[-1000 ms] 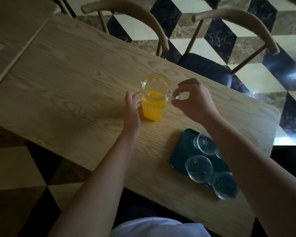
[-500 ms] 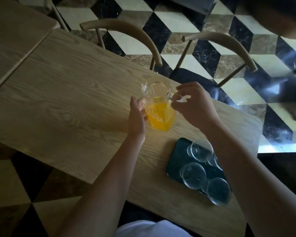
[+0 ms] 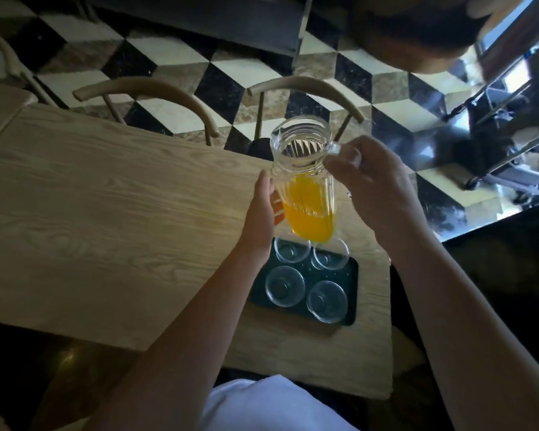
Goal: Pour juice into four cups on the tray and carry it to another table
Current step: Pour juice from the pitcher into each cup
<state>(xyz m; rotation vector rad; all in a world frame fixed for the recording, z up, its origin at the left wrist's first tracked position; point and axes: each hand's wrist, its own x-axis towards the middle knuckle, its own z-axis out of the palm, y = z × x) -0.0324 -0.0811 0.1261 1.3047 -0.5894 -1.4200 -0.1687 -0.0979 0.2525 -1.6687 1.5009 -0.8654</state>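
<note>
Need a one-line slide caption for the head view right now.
Both hands, right hand on the handle and left hand steadying, hold the juice pitcher above four empty cups on the tray.

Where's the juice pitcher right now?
In the head view the pitcher is lifted off the table, right of centre, above the far cups on the tray, between the left hand and right hand.

The scene is dim, with daylight entering from two o'clock and glaring off the glossy black-and-white checkered marble floor (image 3: 395, 119). The light wooden table (image 3: 106, 213) is evenly lit; below it lies deep shadow. Wide-angle distortion bends the edges, with motion blur at upper right.
</note>
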